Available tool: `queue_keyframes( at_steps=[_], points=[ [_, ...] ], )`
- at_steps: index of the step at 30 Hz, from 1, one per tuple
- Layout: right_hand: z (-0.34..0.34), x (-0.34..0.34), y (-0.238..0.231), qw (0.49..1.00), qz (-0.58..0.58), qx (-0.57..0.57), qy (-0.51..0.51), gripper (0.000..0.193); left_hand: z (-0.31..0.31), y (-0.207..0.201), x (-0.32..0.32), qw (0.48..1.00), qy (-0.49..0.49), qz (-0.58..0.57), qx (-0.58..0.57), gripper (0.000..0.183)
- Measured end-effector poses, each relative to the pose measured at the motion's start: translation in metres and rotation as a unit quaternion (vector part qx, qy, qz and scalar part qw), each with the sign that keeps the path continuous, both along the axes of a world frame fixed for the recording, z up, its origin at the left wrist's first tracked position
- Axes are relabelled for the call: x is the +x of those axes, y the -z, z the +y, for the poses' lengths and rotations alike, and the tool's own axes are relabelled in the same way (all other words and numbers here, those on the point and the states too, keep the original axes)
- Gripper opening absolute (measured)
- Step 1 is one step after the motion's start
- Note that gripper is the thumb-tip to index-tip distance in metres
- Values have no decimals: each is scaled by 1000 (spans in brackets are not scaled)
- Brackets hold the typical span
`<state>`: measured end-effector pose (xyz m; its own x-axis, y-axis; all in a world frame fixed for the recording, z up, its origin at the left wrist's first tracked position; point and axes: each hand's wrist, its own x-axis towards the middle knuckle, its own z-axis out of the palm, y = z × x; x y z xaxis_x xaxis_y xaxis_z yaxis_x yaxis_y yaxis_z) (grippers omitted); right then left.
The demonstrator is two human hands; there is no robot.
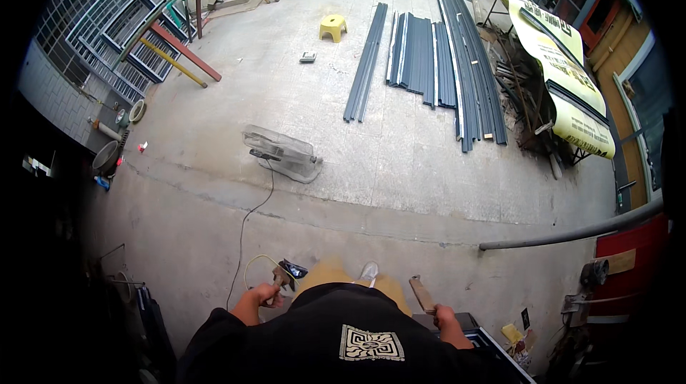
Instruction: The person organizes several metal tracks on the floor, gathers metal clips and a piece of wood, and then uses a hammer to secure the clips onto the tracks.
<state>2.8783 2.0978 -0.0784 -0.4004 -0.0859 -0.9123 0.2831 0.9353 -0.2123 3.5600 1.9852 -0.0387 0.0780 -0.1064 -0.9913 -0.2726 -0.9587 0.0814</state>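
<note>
My left hand (267, 295) is closed around the short handle of what looks like a hammer (281, 277), its brownish head pointing forward. Just past that head lies a small dark object (294, 268), too unclear to name, with a thin yellow cord (251, 264) looping beside it. On the other side of my body, my right hand (444, 314) grips the near end of a flat wooden block (421, 294), which points ahead and slightly left. Beneath my right forearm is the corner of a dark frame (468, 325), partly hidden by my body.
A dusty grey machine (282, 151) stands on the concrete ahead, its black cable running toward me. Long dark metal profiles (468, 69) lie beyond, near a yellow stool (332, 27). A rack under a yellow banner (564, 62) stands right; a grey pipe (564, 232) juts in. Window grilles (118, 37) lean left.
</note>
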Motion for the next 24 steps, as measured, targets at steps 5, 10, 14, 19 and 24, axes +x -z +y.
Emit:
queue_keyframes(
  at_steps=[5, 10, 14, 19, 24],
  points=[
    [-180, -29, -34, 983, 37, -7, -180, 30, 6, 23, -16, 998, -21, -55, -34, 36],
    [-311, -23, -40, 957, 91, -23, -273, 35, -36, 40, -7, 970, 207, 66, -109, 35],
    [-384, -5, -31, 974, 110, -55, -192, 35, -130, 24, -6, 973, 205, 64, -82, 36],
    [-468, 5, -31, 988, 82, -77, -108, 31, -272, -1, -1, 996, 75, 46, -2, 39],
    [-543, 0, -17, 999, 26, -31, 7, 24, -393, 14, 13, 992, -107, 53, -38, 25]
  ],
)
